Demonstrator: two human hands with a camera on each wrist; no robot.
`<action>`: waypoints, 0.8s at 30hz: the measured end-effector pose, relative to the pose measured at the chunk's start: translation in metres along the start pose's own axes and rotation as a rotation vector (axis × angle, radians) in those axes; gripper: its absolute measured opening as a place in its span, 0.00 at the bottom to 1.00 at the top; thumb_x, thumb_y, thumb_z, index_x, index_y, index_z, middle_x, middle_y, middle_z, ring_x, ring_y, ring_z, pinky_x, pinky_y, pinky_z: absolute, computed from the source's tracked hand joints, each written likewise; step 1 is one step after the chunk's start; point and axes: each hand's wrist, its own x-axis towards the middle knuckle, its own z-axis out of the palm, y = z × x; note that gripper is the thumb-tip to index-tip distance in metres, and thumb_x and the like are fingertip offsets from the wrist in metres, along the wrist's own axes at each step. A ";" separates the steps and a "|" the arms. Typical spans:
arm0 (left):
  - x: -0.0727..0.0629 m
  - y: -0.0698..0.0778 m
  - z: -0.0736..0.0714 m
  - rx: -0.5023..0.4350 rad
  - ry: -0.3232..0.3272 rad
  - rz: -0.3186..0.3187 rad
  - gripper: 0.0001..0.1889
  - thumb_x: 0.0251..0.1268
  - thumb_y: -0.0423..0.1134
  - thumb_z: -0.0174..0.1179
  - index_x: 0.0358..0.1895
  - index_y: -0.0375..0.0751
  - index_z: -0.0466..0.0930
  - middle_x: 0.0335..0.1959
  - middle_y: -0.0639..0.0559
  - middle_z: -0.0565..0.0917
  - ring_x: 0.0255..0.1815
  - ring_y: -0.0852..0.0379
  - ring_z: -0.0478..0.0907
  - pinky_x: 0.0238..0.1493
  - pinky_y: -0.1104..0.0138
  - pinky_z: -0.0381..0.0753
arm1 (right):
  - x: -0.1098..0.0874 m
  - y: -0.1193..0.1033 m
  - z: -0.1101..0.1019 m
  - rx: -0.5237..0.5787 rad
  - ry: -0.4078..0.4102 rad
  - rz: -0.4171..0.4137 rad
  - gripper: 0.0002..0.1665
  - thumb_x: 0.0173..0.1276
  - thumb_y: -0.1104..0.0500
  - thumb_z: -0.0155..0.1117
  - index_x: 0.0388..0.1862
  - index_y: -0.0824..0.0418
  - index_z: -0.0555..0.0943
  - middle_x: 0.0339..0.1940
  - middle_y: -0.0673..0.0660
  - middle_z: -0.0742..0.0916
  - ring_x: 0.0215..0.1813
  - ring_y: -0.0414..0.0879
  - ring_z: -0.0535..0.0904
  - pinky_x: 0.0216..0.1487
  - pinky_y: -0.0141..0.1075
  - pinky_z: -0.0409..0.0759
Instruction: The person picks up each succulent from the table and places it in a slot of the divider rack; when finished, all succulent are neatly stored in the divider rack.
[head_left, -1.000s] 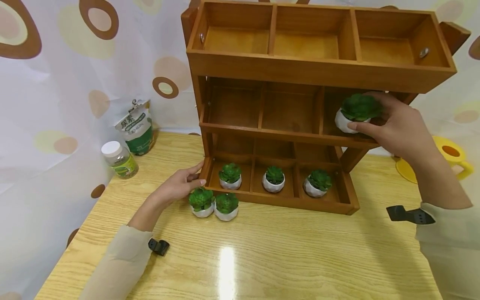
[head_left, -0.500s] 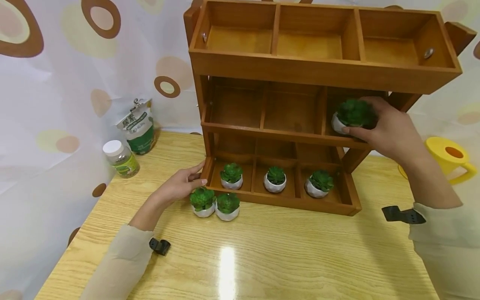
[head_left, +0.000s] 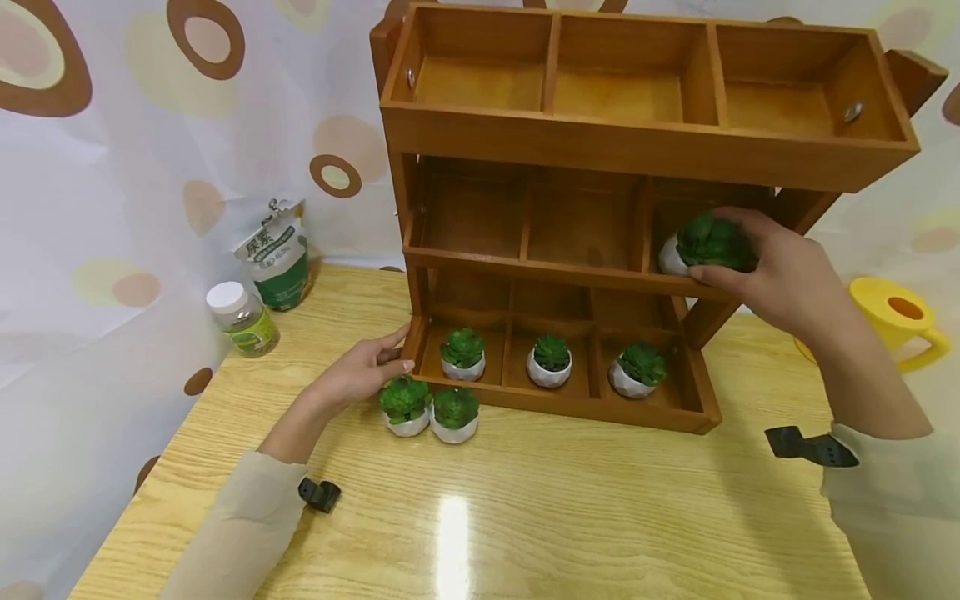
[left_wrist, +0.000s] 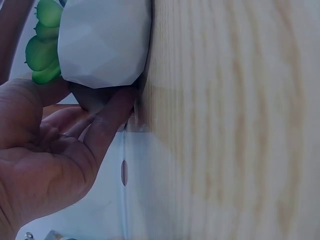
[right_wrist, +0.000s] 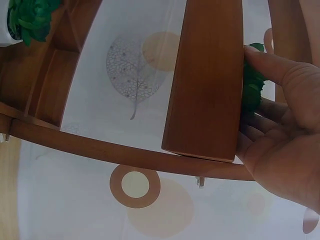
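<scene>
In the head view, my right hand [head_left: 787, 275] holds a potted succulent [head_left: 712, 242] in the right compartment of the middle tier of a wooden shelf [head_left: 645, 150]. The thumb lies at the front of its white pot; other fingers are partly hidden behind the leaves. In the right wrist view, a tier board hides most of this plant. My left hand [head_left: 360, 367] grips the front left corner of the bottom tier, thumb in front and fingers along the side. Close to it, two potted succulents [head_left: 405, 404] stand side by side on the table.
The bottom tier holds one potted succulent [head_left: 549, 362] per compartment. A lidded jar [head_left: 243, 318] and a green-white pouch [head_left: 277, 258] stand at left. Behind my right forearm is a yellow watering can [head_left: 888, 312]. A patterned cloth [head_left: 112, 192] hangs behind the table [head_left: 570, 508].
My right hand has shifted slightly left and lower with the succulent, within the right middle compartment. The left hand stays at the shelf corner.
</scene>
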 end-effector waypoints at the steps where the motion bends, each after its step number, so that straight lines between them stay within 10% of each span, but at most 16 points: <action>1: 0.000 0.000 0.000 -0.002 0.002 -0.003 0.36 0.81 0.41 0.51 0.83 0.51 0.43 0.78 0.34 0.63 0.75 0.39 0.67 0.70 0.50 0.71 | -0.002 0.000 0.000 0.001 0.007 -0.003 0.43 0.70 0.44 0.67 0.78 0.58 0.65 0.63 0.73 0.78 0.57 0.72 0.74 0.54 0.66 0.69; 7: 0.000 0.001 0.001 -0.006 0.002 -0.009 0.36 0.81 0.41 0.52 0.83 0.52 0.44 0.79 0.34 0.61 0.77 0.38 0.63 0.73 0.46 0.67 | -0.017 -0.005 -0.008 0.018 0.022 0.043 0.45 0.71 0.44 0.67 0.81 0.56 0.62 0.71 0.72 0.76 0.63 0.74 0.75 0.55 0.66 0.72; 14: 0.000 0.001 0.001 0.015 0.008 0.006 0.36 0.81 0.41 0.52 0.83 0.51 0.44 0.78 0.33 0.63 0.76 0.38 0.66 0.67 0.52 0.72 | -0.040 -0.007 -0.021 0.008 0.137 0.061 0.41 0.73 0.47 0.66 0.81 0.53 0.64 0.73 0.67 0.76 0.61 0.72 0.77 0.43 0.19 0.65; 20: 0.001 0.001 0.001 0.018 0.007 -0.001 0.36 0.80 0.41 0.52 0.83 0.51 0.45 0.77 0.34 0.64 0.74 0.39 0.69 0.58 0.60 0.74 | -0.059 -0.003 -0.024 0.208 0.249 0.008 0.39 0.72 0.60 0.67 0.79 0.53 0.66 0.71 0.50 0.78 0.56 0.17 0.72 0.50 0.07 0.64; 24: 0.000 0.001 0.000 0.008 0.005 -0.005 0.36 0.81 0.41 0.52 0.83 0.51 0.44 0.76 0.33 0.66 0.73 0.39 0.70 0.61 0.58 0.74 | -0.068 -0.005 -0.022 0.286 0.263 -0.031 0.39 0.70 0.67 0.67 0.78 0.53 0.68 0.62 0.33 0.79 0.50 0.12 0.72 0.48 0.08 0.68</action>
